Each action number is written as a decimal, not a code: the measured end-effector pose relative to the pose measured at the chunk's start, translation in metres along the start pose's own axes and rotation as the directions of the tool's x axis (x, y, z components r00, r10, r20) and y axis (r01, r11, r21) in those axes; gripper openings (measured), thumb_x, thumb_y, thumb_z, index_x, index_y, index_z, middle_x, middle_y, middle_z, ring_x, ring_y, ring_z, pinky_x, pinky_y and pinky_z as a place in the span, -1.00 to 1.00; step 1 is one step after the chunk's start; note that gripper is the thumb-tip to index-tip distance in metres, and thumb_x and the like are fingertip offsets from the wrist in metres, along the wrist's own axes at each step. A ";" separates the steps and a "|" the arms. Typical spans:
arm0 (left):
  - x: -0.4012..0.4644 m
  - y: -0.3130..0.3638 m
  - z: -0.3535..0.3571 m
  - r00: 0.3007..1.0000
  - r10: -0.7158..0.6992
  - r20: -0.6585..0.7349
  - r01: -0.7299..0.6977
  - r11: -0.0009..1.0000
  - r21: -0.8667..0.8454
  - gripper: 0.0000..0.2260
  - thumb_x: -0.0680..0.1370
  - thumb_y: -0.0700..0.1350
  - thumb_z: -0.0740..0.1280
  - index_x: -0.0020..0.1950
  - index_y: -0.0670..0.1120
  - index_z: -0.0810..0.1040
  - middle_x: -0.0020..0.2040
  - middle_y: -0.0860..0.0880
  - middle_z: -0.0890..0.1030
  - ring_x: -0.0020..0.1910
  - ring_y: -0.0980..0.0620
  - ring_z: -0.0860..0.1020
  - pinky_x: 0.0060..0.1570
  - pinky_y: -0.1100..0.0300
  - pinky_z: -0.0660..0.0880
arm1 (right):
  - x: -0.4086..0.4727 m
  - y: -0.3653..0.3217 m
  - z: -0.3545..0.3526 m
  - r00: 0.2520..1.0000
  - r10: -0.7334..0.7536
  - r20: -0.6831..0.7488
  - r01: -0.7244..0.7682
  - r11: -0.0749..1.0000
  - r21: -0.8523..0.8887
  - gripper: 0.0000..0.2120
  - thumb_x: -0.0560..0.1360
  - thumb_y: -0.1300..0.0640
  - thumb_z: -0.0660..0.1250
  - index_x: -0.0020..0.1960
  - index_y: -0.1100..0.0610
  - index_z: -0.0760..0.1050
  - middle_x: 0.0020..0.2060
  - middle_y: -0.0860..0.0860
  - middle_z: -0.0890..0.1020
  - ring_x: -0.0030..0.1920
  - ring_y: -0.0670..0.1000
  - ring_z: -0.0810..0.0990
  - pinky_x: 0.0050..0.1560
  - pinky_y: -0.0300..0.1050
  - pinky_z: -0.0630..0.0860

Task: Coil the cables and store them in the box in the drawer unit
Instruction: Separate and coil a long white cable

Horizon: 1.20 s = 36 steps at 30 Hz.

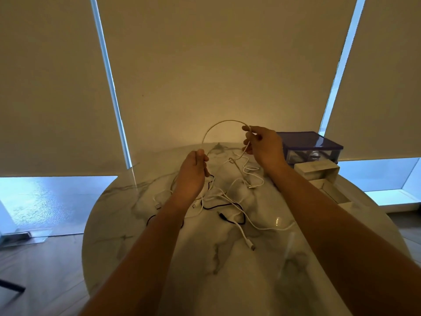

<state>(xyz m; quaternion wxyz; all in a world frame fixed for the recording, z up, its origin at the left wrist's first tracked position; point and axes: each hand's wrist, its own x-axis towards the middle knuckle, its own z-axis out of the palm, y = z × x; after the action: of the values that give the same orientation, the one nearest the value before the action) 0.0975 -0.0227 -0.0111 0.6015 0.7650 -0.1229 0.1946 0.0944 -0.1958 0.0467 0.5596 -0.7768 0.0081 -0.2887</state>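
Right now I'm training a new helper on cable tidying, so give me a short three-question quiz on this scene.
1. True or false: both hands hold the arched white cable.
2. The drawer unit stands near which hand: A left, B right?
3. Fill in: black and white cables lie loose on the ___ table.

Key: 1 true; 2 B; 3 marble.

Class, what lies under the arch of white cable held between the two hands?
Under the white cable, pinched by left hand and right hand, the marble table holds loose white and black cables. The hands hide some.
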 end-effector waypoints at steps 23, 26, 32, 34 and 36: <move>0.020 -0.001 0.031 0.986 -0.158 0.049 0.126 0.907 0.401 -0.75 0.54 -0.02 0.37 0.08 -0.18 0.52 0.06 -0.16 0.62 0.02 -0.13 0.59 0.03 0.01 0.54 | 0.017 -0.035 -0.018 0.906 -0.414 0.090 0.423 0.877 -0.229 -0.71 0.63 0.18 0.18 0.26 -0.04 0.54 -0.13 0.10 0.45 -0.25 0.08 0.54 -0.15 -0.27 0.51; 0.021 0.000 0.033 0.981 -0.178 0.071 0.134 0.901 0.412 -0.72 0.52 0.00 0.40 0.13 -0.14 0.53 0.04 -0.13 0.63 -0.01 -0.10 0.60 0.02 0.04 0.54 | 0.013 -0.034 -0.017 0.905 -0.420 0.073 0.426 0.884 -0.193 -0.71 0.63 0.17 0.15 0.27 -0.02 0.53 -0.16 0.09 0.46 -0.26 0.05 0.49 -0.14 -0.19 0.49; 0.018 -0.002 0.042 0.973 -0.186 0.138 0.097 0.867 0.489 -0.70 0.53 0.06 0.38 0.12 -0.12 0.53 -0.01 -0.06 0.60 0.00 -0.07 0.59 -0.01 0.08 0.51 | 0.006 -0.028 -0.018 0.945 -0.318 0.080 0.323 0.944 -0.067 -0.72 0.64 0.16 0.14 0.23 -0.02 0.55 -0.11 0.13 0.50 -0.38 -0.04 0.52 -0.32 -0.36 0.48; 0.018 -0.004 0.040 0.981 -0.172 0.094 0.110 0.880 0.462 -0.74 0.54 0.04 0.36 0.10 -0.10 0.51 0.00 -0.11 0.64 -0.04 -0.08 0.61 0.00 0.01 0.55 | 0.004 -0.024 -0.020 0.953 -0.292 0.073 0.296 0.954 -0.043 -0.72 0.64 0.15 0.15 0.23 -0.02 0.56 -0.11 0.12 0.51 -0.36 -0.02 0.52 -0.32 -0.35 0.49; 0.018 -0.005 0.037 0.990 -0.129 0.059 0.089 0.889 0.450 -0.74 0.54 0.02 0.37 0.14 -0.09 0.50 -0.03 -0.12 0.64 -0.08 -0.07 0.61 -0.05 0.06 0.53 | 0.002 -0.020 -0.021 0.960 -0.276 0.054 0.277 0.961 -0.011 -0.73 0.64 0.14 0.16 0.23 -0.02 0.55 -0.14 0.08 0.50 -0.38 -0.04 0.50 -0.34 -0.35 0.48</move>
<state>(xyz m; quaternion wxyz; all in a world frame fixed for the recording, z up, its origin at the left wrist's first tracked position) 0.1214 -0.0566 -0.0150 0.4141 0.8959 -0.0582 0.1498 0.0801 -0.2074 0.0697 0.5067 -0.7827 -0.1122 -0.3436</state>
